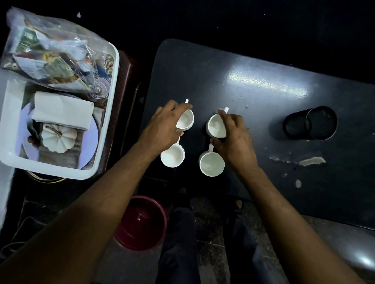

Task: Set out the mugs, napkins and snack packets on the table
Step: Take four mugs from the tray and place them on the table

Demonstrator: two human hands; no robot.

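Several white mugs stand in a square on the dark table [268, 128] near its left end. My left hand [163, 125] grips the far left mug [186, 120] by its rim. My right hand [234, 137] grips the far right mug [216, 127]. The near left mug [172, 155] and near right mug [211, 164] stand free below my hands. Folded white napkins [62, 110] lie in a white bin [10, 153] at the left. A clear plastic bag of snack packets [51, 50] rests on the bin's far end.
A black mesh cup [311, 123] lies on its side at the table's right. A white pumpkin ornament [59, 138] and a plate [92, 137] sit in the bin. A dark red bucket [142, 223] stands on the floor by my legs. Torn scraps [311, 161] mark the tabletop.
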